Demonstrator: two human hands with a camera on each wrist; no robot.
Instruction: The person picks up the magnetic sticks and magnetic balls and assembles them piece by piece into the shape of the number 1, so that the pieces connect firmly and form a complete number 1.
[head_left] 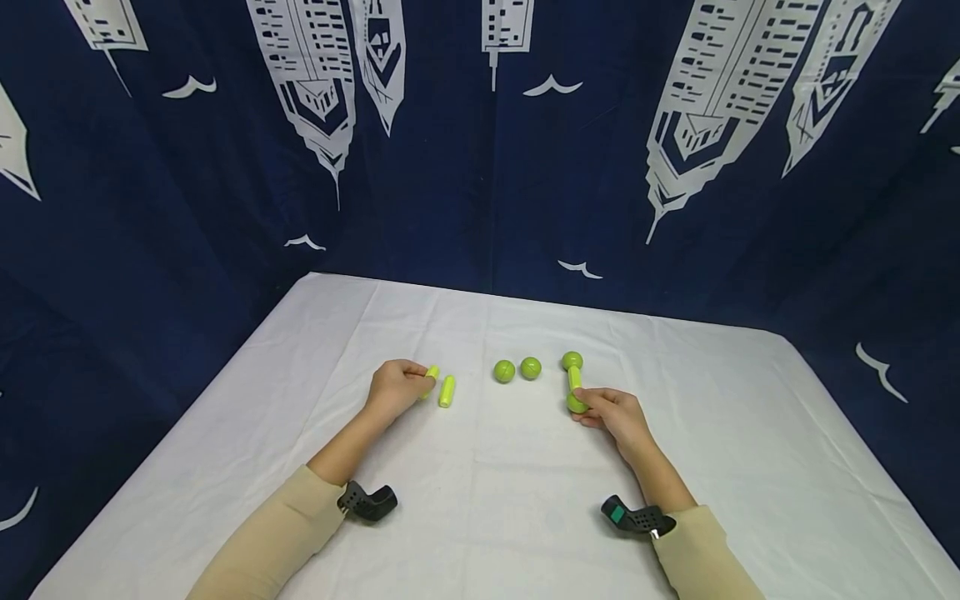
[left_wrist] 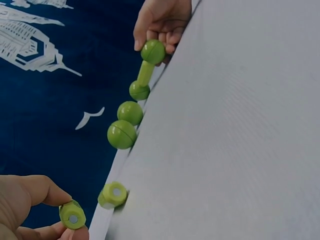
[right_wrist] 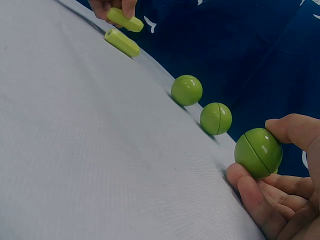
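1. Because the lower edge of the head view is cutting them off, the left sleeve (head_left: 273, 533) and the right sleeve (head_left: 701, 554) are showing only in part, each trailing a black wrist device (head_left: 367, 502).
2. The right hand (head_left: 617, 417) is pinching the near ball (right_wrist: 258, 153), a green one, between thumb and fingers; in the head view they are covering part of it.
3. A connecting rod (head_left: 574, 378) is running from that ball to the far ball (head_left: 572, 361), touching both; in the right wrist view the near ball is hiding almost all of this.
4. The left hand (head_left: 393, 390) is clamping its fingers on the gripped rod (left_wrist: 72, 215), partly covering it in the head view.
5. Just beside it, the loose rod (head_left: 446, 392) is lying on the white-covered bench (head_left: 465, 500).
6. Two loose balls (head_left: 504, 372) are resting close together between the hands, a little farther back.
7. Beyond, a dark blue curtain (head_left: 465, 192) is hanging, its printed buildings running out of frame.
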